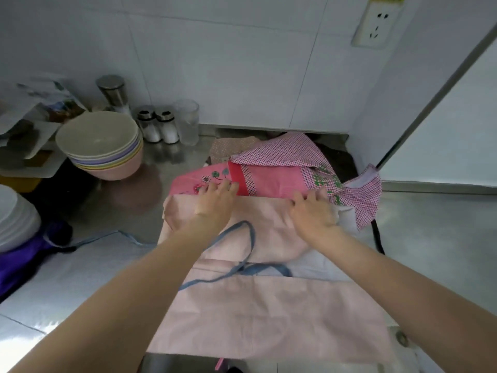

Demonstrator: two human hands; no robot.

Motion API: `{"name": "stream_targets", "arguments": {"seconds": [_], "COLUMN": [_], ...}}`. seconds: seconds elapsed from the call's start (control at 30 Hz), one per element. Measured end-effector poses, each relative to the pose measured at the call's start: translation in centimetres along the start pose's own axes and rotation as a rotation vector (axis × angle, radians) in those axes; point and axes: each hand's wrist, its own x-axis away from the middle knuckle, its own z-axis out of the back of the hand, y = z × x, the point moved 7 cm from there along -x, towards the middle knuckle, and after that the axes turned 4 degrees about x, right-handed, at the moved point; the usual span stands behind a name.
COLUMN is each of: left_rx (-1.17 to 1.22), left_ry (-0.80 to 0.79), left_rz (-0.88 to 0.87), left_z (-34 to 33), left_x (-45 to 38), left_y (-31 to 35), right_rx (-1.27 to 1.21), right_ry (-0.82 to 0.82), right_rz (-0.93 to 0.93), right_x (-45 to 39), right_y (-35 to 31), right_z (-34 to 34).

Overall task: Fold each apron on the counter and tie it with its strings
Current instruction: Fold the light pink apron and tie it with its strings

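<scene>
You're mid-fold: left hand point(215, 203) presses flat, right hand point(312, 211) seemingly pinches the pink apron point(269, 305)'s far edge under your fingertips. Next, crease it, then gather the blue strings point(248, 238) behind your knuckles.

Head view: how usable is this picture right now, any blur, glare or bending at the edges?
Head view: sharpest mid-frame, where the left hand and right hand rest on the pale pink apron; soft blur on the left, over the stacked bowls; dull glare on the steel counter; wide-angle bending curves the wall edge and socket at upper right.
</scene>
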Motion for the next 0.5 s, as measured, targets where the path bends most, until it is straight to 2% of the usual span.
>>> {"name": "stream_targets", "arguments": {"seconds": [0.1,0.2,0.33,0.43,0.5], "left_rx": [0.253,0.443,0.429,0.486,0.485], "left_ry": [-0.167,-0.216,-0.207,-0.173,-0.151], "left_rz": [-0.051,-0.127,-0.171,-0.214,-0.195], "left_z": [-1.5,-2.3,-1.8,-1.0,-0.9], "left_x": [-1.9,-3.0,-3.4,-3.0,-2.6], "left_y": [3.8,6.6,7.1,6.4,5.2], "right_rx": [0.042,0.016,-0.109,-0.291,-0.612], "right_ry": [-0.090,-0.206,-0.176,-0.188,-0.154], "right_rz": [-0.145,-0.213,-0.199,-0.261,-0.369], "right_x": [-1.1,-1.8,-1.1,-0.4,-0.4], "right_y": [2.9,4.8,6.4,7.5,8.4], "right_z": [-0.9,-3.4,-4.0,-4.2,-4.6]}}
